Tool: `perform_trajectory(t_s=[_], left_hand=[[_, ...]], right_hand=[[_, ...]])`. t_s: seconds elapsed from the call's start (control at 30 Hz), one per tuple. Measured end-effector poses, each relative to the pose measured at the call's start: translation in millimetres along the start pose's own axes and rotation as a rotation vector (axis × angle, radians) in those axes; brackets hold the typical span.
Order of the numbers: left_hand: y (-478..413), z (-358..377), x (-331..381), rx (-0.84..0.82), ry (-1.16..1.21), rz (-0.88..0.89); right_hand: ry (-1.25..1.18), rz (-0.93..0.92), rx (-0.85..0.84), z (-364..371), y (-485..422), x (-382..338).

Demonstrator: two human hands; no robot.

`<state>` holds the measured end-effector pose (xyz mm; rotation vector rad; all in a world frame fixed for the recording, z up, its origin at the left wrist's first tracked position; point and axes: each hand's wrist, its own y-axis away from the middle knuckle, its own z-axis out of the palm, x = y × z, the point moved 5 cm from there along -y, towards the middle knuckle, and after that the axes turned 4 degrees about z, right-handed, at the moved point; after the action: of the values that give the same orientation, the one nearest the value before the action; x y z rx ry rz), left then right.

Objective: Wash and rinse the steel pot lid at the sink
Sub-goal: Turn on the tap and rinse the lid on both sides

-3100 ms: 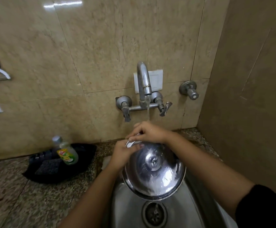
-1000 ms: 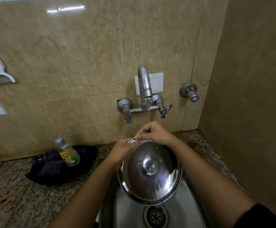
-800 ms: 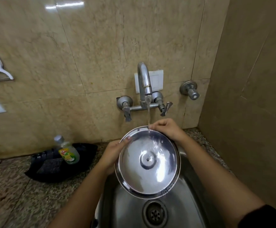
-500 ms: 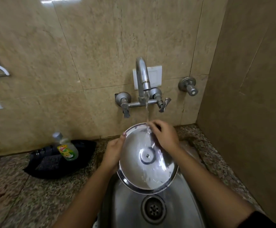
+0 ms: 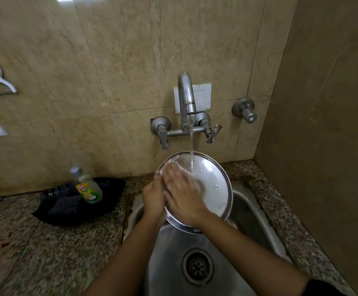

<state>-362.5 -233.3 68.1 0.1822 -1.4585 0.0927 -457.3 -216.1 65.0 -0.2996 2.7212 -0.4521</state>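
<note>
The round steel pot lid is held tilted over the steel sink, its inner side facing me. Water runs from the wall tap onto the lid's upper part. My left hand grips the lid's left rim, thumb up on the edge. My right hand lies flat on the lid's inner face, fingers spread and pointing up-left, wet. The hand hides the lid's centre and left half.
A green dish soap bottle leans in a black tray with a dark scrub pad on the granite counter, left of the sink. A second valve sticks out of the wall at right. The drain lies below my arms. A side wall stands close on the right.
The lid was turned from knob side to inner side facing me. My right hand left the top rim and slid across the wet inner face toward the left.
</note>
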Motion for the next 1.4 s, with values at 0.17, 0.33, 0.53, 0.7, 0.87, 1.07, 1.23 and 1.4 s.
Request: perform_trajectory(t_s=[0.17, 0.33, 0.53, 0.7, 0.87, 1.07, 1.23, 1.4], left_hand=[[-8.0, -23.7, 3.8, 0.102, -0.034, 0.031], [-3.6, -28.9, -14.2, 0.08, -0.088, -0.052], [3.1, -13.2, -6.4, 0.009, -0.047, -0.04], [-3.6, -19.8, 1.7, 0.018, -0.103, -0.014], [-2.1, -27.1, -16.4, 0.056, -0.123, -0.127], [2.3, -15.7, -23.6, -0.093, 0.064, -0.488], [13.3, -9.2, -18.4, -0.258, -0.001, -0.477], [-20.2, -32.8, -68.4, -0.203, 0.2, -0.428]], right_hand=[[0.082, 0.006, -0.174, 17.7, 74.0, 46.0], [0.176, 0.423, -0.029, 5.7, 45.9, 100.8], [0.013, 0.169, 0.076, -1.3, -5.8, 23.4], [0.01, -0.263, -0.122, 31.1, 60.4, -1.3], [0.123, -0.369, -0.066, 21.3, 96.0, 43.7], [-0.394, -0.122, 0.067, -29.1, 73.0, 58.6], [-1.215, 0.57, 0.138, -32.8, 49.9, 88.7], [-1.607, 0.913, 0.016, -10.5, 46.3, 112.4]])
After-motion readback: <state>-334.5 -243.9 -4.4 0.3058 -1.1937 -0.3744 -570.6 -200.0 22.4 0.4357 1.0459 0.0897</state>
